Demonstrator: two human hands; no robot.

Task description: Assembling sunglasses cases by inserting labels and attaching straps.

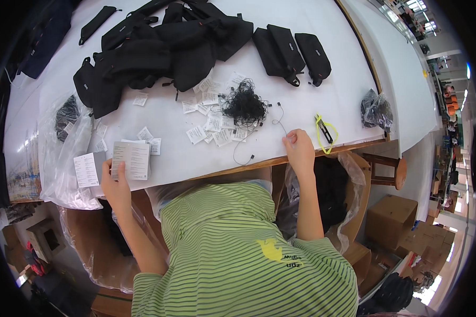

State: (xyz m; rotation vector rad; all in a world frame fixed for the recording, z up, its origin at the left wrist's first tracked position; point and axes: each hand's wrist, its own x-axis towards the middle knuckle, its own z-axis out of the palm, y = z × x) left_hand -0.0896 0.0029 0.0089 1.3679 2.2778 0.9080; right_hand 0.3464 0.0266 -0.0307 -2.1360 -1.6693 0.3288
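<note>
My left hand is closed on a printed card tag at the table's front edge, the thumb lying across its face. More printed cards lie beneath and beside it. Thumb and fingertips of my right hand are pinched together on a thin black tag string, which curls away from them over the white tabletop. Between the hands sits a tangled heap of black strings. Small white printed labels are scattered left of the heap. One loose string hangs toward the front edge.
Black fabric pouches are piled at the back, with several more to their right. A small cutter on a yellow cord lies right of my right hand. Clear plastic bags cover the left edge. Lined cardboard boxes stand below the table.
</note>
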